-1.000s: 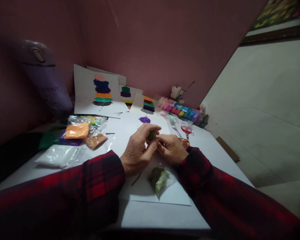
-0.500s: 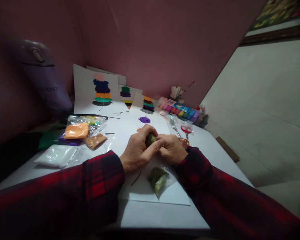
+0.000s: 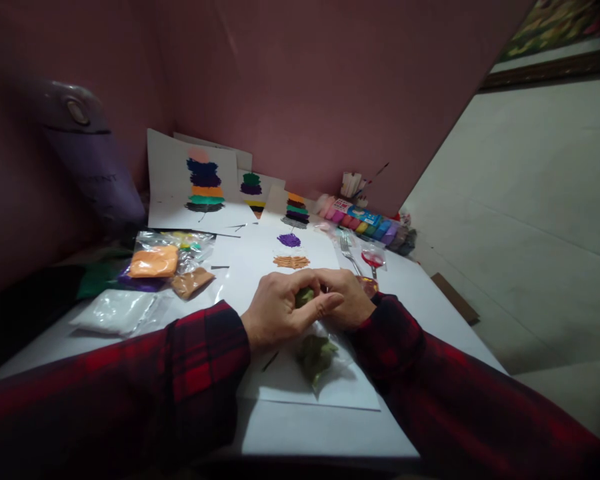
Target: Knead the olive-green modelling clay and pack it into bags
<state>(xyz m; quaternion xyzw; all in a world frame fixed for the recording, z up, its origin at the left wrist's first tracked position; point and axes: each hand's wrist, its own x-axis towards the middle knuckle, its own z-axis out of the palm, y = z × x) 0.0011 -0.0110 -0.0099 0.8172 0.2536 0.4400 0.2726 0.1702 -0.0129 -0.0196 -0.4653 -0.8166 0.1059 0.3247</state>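
A lump of olive-green modelling clay [image 3: 305, 296] is pressed between my two hands above a white sheet. My left hand [image 3: 280, 308] curls round it from the left, its thumb reaching across towards the other hand. Against the clay's right side, my right hand [image 3: 347, 299] is closed, its fingers partly hidden behind the left. Just below the hands lies a clear plastic bag [image 3: 316, 363] with more of the green clay in it. On the white paper [image 3: 330, 398], beyond my hands, are a purple clay patch [image 3: 289, 239] and an orange-tan ridged clay patch [image 3: 291, 262].
Bagged clay in orange [image 3: 153, 261], tan [image 3: 193, 283] and white [image 3: 115, 311] lies at the left. Cards with coloured bands [image 3: 195, 213] lean at the back. At the right are a fork [image 3: 347, 250], a red tool [image 3: 373, 260] and a multicolour clay pack [image 3: 363, 217].
My hands have moved lower and closer together round the clay, and the left thumb reaches further right. The orange-tan patch, mostly covered before, now shows in full.
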